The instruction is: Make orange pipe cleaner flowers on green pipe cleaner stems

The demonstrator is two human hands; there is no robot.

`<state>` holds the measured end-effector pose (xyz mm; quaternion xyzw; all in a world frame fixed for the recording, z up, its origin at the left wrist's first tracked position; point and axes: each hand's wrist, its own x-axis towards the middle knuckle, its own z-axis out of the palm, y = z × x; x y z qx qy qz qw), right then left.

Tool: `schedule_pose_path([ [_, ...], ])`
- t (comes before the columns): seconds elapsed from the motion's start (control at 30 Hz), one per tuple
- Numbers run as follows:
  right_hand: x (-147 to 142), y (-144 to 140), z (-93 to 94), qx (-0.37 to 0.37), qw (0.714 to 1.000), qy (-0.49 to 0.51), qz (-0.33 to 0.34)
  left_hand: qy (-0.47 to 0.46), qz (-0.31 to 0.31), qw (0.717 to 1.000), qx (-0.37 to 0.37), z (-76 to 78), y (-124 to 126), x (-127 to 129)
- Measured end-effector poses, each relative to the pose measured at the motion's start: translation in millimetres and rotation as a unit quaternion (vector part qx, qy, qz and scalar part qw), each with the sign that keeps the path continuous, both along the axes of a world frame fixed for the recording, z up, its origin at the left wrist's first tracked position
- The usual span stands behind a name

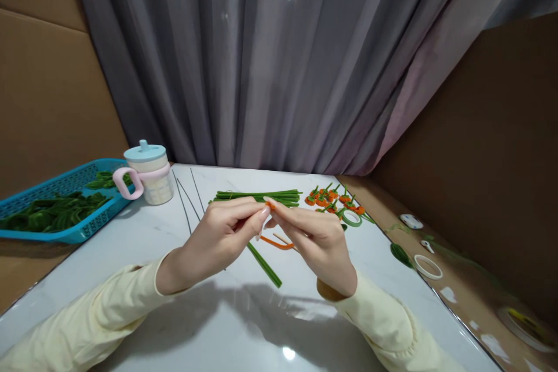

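Note:
My left hand (222, 235) and my right hand (320, 241) meet over the middle of the table, fingertips pinched together on a small orange pipe cleaner (271, 205). Most of that piece is hidden by the fingers. Below the fingertips curves an orange strip (279, 243); whether it joins the pinched piece I cannot tell. A few green pipe cleaners (265, 266) lie beneath my hands. Just behind them is a bundle of green pipe cleaners (261, 195). Several small orange pumpkin-like shapes with green stems (333, 197) sit to the right, beside a roll of green tape (351, 218).
A blue basket (82, 229) holding green leaf-like pieces stands at the left, near a lidded cup (156, 177) with a pink handle. Thin dark wires (185, 203) lie beside the cup. Beyond the table's right edge are a white ring (428, 267) and an earbud (427, 246). A curtain (270, 70) hangs behind.

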<state>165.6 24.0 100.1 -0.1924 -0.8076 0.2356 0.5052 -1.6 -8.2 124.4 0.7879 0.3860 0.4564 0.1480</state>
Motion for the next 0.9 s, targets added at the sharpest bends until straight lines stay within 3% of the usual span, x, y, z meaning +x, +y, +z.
schedule_pose_path([
  [0.13, 1.7, 7.0, -10.9, 0.226, 0.963, -0.1, -0.105, 0.01, 0.01, 1.0, 0.011, -7.0, 7.4, -0.5],
  [0.3, 1.9, 12.2, -16.0, 0.349, 0.906, -0.179, -0.16, 0.008, 0.012, 1.0, 0.003, -8.3, 10.7, -0.7],
  [0.7, -0.1, 15.2, -19.5, 0.391, 0.894, -0.146, -0.163, -0.031, -0.012, 0.985, -0.168, 3.9, 4.3, -3.1],
  [0.9, -0.8, 16.3, -21.6, 0.392, 0.899, -0.117, -0.155, -0.049, -0.039, 0.976, -0.211, 7.2, -0.2, -4.9],
])
